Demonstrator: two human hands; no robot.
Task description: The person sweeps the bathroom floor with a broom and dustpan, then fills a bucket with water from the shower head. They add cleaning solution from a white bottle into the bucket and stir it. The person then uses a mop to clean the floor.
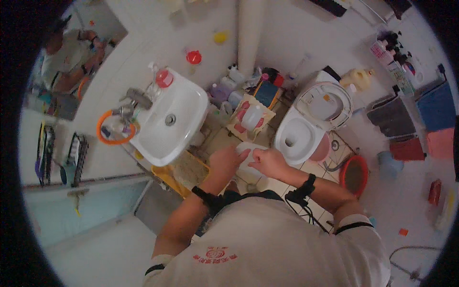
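Both of my hands meet in front of my body, between the washbasin and the toilet. Between them is a thin white sheet (247, 168); whether it is paper or plastic I cannot tell. My left hand (225, 160) grips its left side, with the thumb lying on top. On the right side, my right hand (271, 163) pinches it with curled fingers. Just beyond the sheet, a white tub or pack (252, 117) rests on a patterned pink and cream surface (239, 128). The white toilet (293, 138) stands to the right, lid and seat raised.
At left is a white washbasin (172, 136) with a tap (126, 112) and an orange ring (99, 128). A yellow-framed bin or basket (192, 168) sits below it. Several bottles (224, 88) crowd the corner. A red basin (354, 175) and hanging towels (391, 114) are at right.
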